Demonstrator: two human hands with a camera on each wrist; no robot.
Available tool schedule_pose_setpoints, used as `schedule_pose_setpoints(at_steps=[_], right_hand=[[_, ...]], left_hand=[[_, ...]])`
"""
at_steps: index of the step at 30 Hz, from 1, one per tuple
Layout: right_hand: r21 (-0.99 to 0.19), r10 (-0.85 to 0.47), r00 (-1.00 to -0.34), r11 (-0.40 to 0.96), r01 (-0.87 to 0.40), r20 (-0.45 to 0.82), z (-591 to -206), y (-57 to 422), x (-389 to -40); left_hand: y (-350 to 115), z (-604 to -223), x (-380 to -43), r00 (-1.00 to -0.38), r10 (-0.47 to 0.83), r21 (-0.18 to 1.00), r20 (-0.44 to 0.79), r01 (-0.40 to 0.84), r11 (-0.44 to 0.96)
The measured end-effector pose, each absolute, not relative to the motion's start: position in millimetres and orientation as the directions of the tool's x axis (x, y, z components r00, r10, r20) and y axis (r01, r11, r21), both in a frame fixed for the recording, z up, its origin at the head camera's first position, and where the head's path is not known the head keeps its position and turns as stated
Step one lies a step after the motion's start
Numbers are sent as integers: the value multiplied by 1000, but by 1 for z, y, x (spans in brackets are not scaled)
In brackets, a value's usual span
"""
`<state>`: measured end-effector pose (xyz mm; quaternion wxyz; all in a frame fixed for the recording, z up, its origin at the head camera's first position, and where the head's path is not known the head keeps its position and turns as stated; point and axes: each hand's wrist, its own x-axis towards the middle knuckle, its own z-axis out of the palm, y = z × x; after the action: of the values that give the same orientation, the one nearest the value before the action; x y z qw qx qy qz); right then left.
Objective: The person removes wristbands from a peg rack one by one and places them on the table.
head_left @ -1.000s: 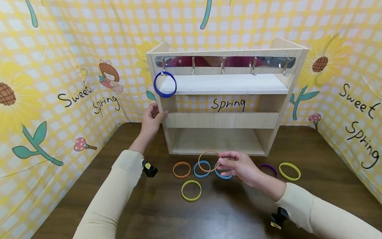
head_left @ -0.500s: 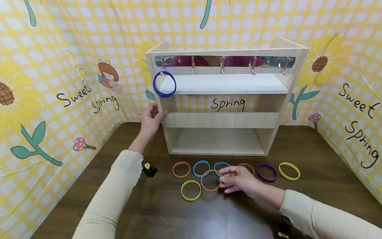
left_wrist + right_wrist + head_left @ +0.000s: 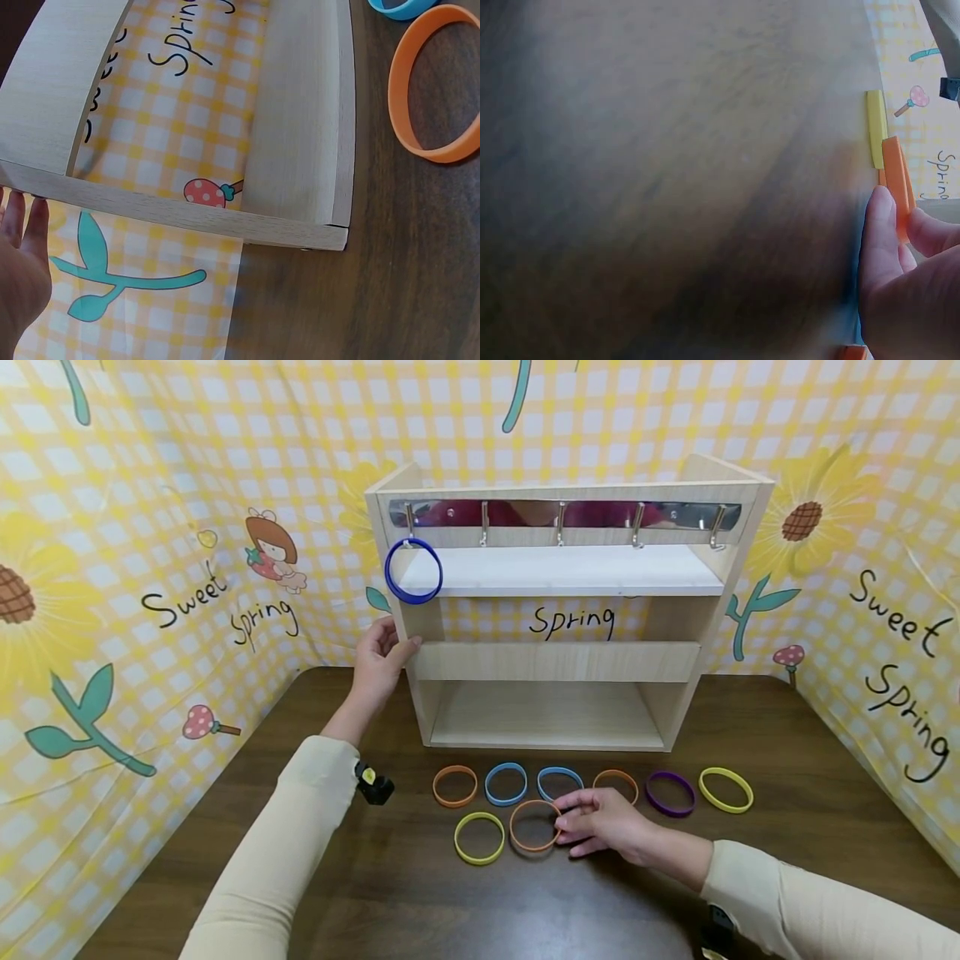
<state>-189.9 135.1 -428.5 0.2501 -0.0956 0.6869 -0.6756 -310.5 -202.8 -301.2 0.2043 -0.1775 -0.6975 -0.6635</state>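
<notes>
In the head view my right hand (image 3: 611, 827) pinches the edge of an orange silicone wristband (image 3: 522, 843), low over the table beside a yellow wristband (image 3: 480, 860). The right wrist view shows thumb and fingers on either side of this orange wristband (image 3: 897, 172). My left hand (image 3: 381, 664) grips the left side panel of a wooden shelf unit (image 3: 558, 662), its thumb at the front edge. In the left wrist view its fingers (image 3: 34, 225) touch that panel. A dark blue wristband (image 3: 415, 599) hangs from the leftmost hook of the metal hook rail (image 3: 525, 515).
Along the shelf's front lie an orange wristband (image 3: 455, 804), two blue wristbands (image 3: 507, 802), another orange wristband (image 3: 628, 779), a purple wristband (image 3: 671, 812) and a yellow wristband (image 3: 726, 808). Yellow checked cloth (image 3: 225, 460) surrounds the dark wooden table (image 3: 420, 910).
My right hand has brought the orange wristband down and toward me, from in front of the shelf's base to beside the near yellow wristband. My left hand stays on the shelf.
</notes>
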Motion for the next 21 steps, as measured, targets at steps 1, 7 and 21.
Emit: schedule_pose_setpoints(at_steps=[1, 7, 21], right_hand=[[-975, -470, -856, 72, 208, -217, -429, 135, -190], [-973, -462, -856, 104, 207, -232, -428, 133, -190], [-973, -419, -885, 187, 134, -202, -428, 130, -187]], left_hand=[[-203, -301, -311, -854, -23, 853, 520, 518, 56], [-202, -301, -311, -855, -27, 856, 517, 516, 43], [-202, -301, -309, -860, -26, 860, 510, 509, 38]])
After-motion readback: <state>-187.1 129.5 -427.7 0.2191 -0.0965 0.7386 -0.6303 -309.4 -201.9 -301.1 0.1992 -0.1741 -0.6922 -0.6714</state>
